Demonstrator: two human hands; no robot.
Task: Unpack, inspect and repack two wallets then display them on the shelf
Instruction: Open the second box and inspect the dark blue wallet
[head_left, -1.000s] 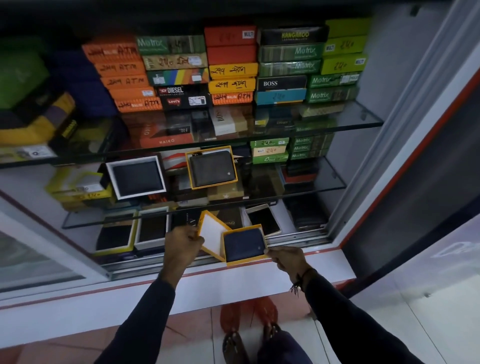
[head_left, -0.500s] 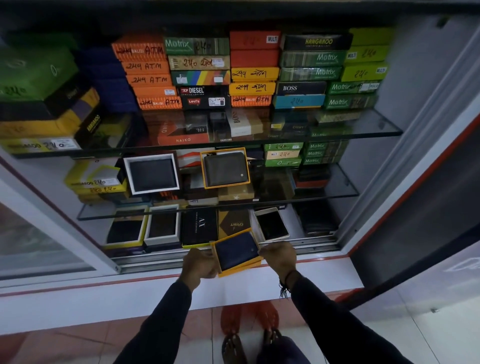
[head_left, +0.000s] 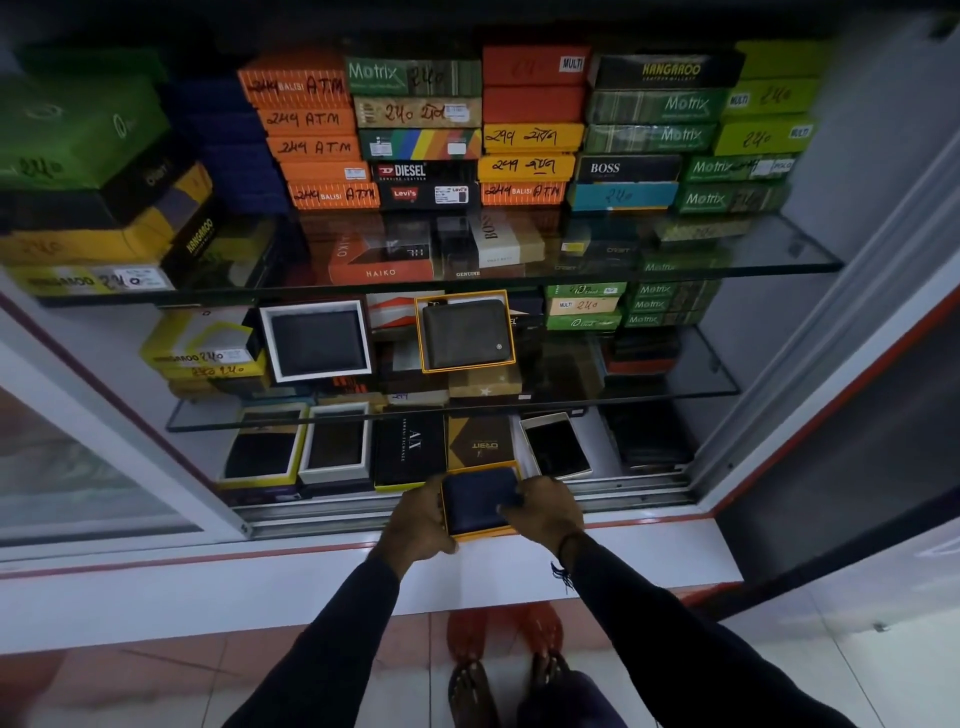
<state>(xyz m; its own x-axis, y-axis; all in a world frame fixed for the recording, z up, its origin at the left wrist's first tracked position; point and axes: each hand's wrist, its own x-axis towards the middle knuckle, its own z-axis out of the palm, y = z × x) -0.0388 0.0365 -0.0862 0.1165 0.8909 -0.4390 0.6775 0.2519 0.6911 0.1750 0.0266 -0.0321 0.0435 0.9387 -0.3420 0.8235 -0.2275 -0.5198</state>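
Observation:
A dark blue wallet (head_left: 478, 500) lies in an open yellow box (head_left: 480, 534), held over the cabinet's front track. My left hand (head_left: 418, 525) grips the box's left side from below. My right hand (head_left: 545, 512) holds its right side, with the thumb on the wallet. On the middle glass shelf a grey-green wallet (head_left: 464, 332) stands tilted in an open yellow-rimmed box, beside a black wallet in a white box (head_left: 316, 340).
Stacked wallet boxes fill the top glass shelf (head_left: 727, 260). The bottom shelf holds open boxes (head_left: 335, 441), a black AX box (head_left: 410, 449), a brown box (head_left: 480, 441) and a white-rimmed box (head_left: 557, 447). A white ledge (head_left: 260, 587) runs in front. A sliding glass door (head_left: 78, 467) stands at the left.
The loose yellow lid seen in my left hand a second ago is gone from view. Both hands now hold the boxed wallet, lower and closer to the ledge.

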